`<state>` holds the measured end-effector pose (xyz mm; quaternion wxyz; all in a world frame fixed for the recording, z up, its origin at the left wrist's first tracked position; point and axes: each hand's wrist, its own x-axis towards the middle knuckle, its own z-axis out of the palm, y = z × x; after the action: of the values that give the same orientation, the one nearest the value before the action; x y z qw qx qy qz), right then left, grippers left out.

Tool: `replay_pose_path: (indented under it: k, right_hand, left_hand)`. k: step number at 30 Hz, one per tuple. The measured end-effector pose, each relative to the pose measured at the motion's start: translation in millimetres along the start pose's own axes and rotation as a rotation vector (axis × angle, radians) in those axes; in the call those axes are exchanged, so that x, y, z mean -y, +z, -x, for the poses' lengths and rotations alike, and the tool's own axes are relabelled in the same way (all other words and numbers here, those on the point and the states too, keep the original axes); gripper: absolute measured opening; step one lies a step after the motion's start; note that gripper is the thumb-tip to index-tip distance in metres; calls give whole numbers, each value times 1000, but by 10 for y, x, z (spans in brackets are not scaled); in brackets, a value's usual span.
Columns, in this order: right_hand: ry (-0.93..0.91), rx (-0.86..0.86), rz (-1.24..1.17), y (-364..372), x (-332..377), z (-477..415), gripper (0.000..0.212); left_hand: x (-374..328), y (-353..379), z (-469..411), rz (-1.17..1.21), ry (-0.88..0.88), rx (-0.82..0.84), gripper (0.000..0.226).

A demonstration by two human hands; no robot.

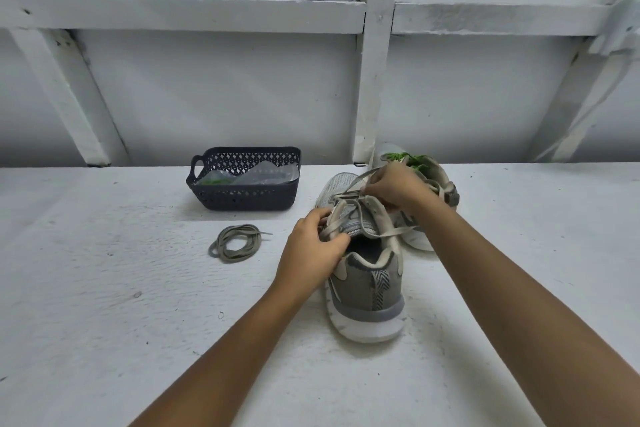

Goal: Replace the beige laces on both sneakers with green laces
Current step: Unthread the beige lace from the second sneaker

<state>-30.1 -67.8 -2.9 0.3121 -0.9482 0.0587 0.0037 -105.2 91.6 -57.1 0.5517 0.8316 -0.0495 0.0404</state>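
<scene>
Left hand [311,246] grips the near sneaker [374,288] at its tongue edge, fingers curled on a strand. Right hand [391,189] pinches the beige lace [389,220] just above the eyelets. Just behind it lies the second sneaker [446,184] with green laces [412,159]. A coiled beige lace [239,229] lies left of the left hand, near a dark basket [242,199].

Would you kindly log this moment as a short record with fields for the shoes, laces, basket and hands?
near sneaker: heel toward camera, threaded beige lace loosened
far sneaker: behind right hand, green lace showing
coiled beige lace: loose on table, left of near sneaker
basket: dark, farther back, holds clear plastic bags
left hand: grips near sneaker by its eyelet edge
right hand: pinches threaded beige lace above the eyelets
</scene>
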Motion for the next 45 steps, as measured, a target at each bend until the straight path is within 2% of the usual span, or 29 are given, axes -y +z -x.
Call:
replay_pose_path:
  k: [2, 4, 6, 8, 10, 12, 15, 17, 19, 22, 25, 26, 28, 30, 32, 34, 36, 40, 43, 45]
  right_hand:
    - [10, 3, -116, -1, 3, -11, 20]
    - [112, -4, -431, -37, 33, -59, 24]
    - [171, -114, -728, -126, 68, -122, 30]
    - [154, -244, -843, -222, 77, -157, 33]
    - [121, -275, -818, -206, 64, -153, 32]
    - [113, -164, -715, -130, 23, -122, 29]
    - [44, 19, -320, 3, -45, -65, 24]
    - [-13, -15, -108, 55, -51, -46, 19]
    - [-8, -76, -175, 68, -61, -96, 19]
    - [56, -240, -529, -43, -60, -202, 28]
    - [44, -405, -566, -181, -53, -225, 27]
    - [39, -383, -571, -175, -48, -210, 27]
    - [58, -203, -609, -103, -45, -148, 32]
    - [47, -31, -449, -12, -54, -62, 30]
    - [-24, -9, -159, 40, -73, -14, 23]
    - [-40, -42, -95, 55, -62, 6, 18]
    - [-6, -62, -197, 52, -47, -19, 24]
    - [128, -217, -653, -76, 25, -78, 29]
    - [114, -280, -637, -109, 45, -70, 25]
    - [105, -159, -581, -62, 20, -27, 29]
  left_hand:
    - [-4, 2, -2, 0, 0, -1, 38]
    - [1, 4, -3, 5, -7, -1, 38]
    - [7, 5, -4, -1, -11, -2, 40]
    - [10, 5, -8, -9, -8, -5, 42]
    - [9, 5, -9, -7, -9, -4, 42]
    - [8, 10, -5, -2, -8, -2, 40]
    - [9, 11, -6, 0, -6, -6, 39]
    - [9, 9, -7, 2, -4, -7, 38]
    - [11, 6, -5, -1, -4, -9, 39]
    - [8, 8, -5, -10, -2, -10, 41]
    - [6, 11, -7, -8, -2, -14, 40]
    - [7, 12, -7, -5, -2, -14, 39]
    - [8, 13, -7, -5, -3, -13, 40]
    - [7, 14, -6, -12, -2, -18, 40]
    - [1, 12, -6, -14, -2, -17, 40]
    - [-5, 12, -7, -9, -1, -13, 41]
    - [-6, 9, -5, -17, -1, -17, 42]
    - [0, 7, 0, -19, 6, -13, 42]
    - [1, 7, -1, -23, 0, -11, 43]
    - [-1, 10, -2, -24, -1, -13, 43]
